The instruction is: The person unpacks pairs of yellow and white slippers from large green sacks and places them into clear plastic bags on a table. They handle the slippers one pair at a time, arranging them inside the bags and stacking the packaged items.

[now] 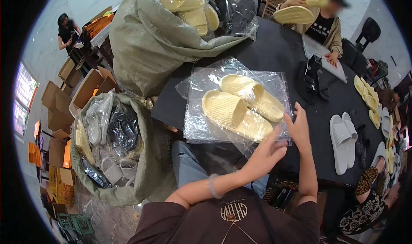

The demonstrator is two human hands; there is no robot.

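A pair of pale yellow ribbed slide slippers point(236, 112) lies in a clear plastic bag point(195, 130) on the black table, in front of me. My left hand point(265, 156), with a pale bangle on its wrist, is at the bag's near right edge beside a slipper's end. Its fingers stretch to the right and look apart. Just right of the bag's edge, my right hand point(298, 129) is raised with its fingers spread. Neither hand visibly grips anything, though whether the fingertips touch the plastic is hard to make out.
A large green woven sack point(141, 42) of bagged slippers stands at the far left; another sack point(148, 166) sits lower left. A black device point(313, 74), grey slippers point(341, 143) and yellow slippers point(367, 96) are on the right. Across the table, a person point(328, 29) holds yellow slippers.
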